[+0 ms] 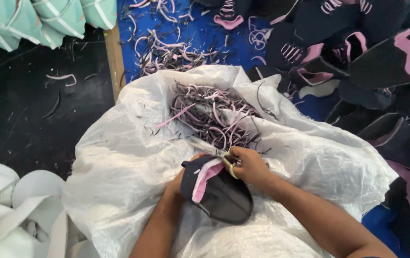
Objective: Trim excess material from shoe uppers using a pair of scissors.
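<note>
While the right hand (251, 166) is closed around a pair of scissors (219, 154) with yellowish handles, the left hand (178, 184) grips a dark shoe upper (219, 191) with a pink lining from underneath, so its fingers are mostly hidden behind the piece. The scissor blades point up and left from the right hand, meeting the top edge of the shoe upper where the pink lining shows. Both hands work over a large white plastic sack (119, 162) spread wide open. Inside the sack, just beyond the hands, lies a heap of thin pink and dark trimmings (214, 114). More such strips are scattered on a blue sheet (205, 33) past the sack's far edge. A pile of dark and pink shoe uppers (358, 57) fills the far right. Mint-green pieces (37, 19) lie at the far left corner, and white pieces (18, 210) sit at the near left, on a dark floor (23, 119).
</note>
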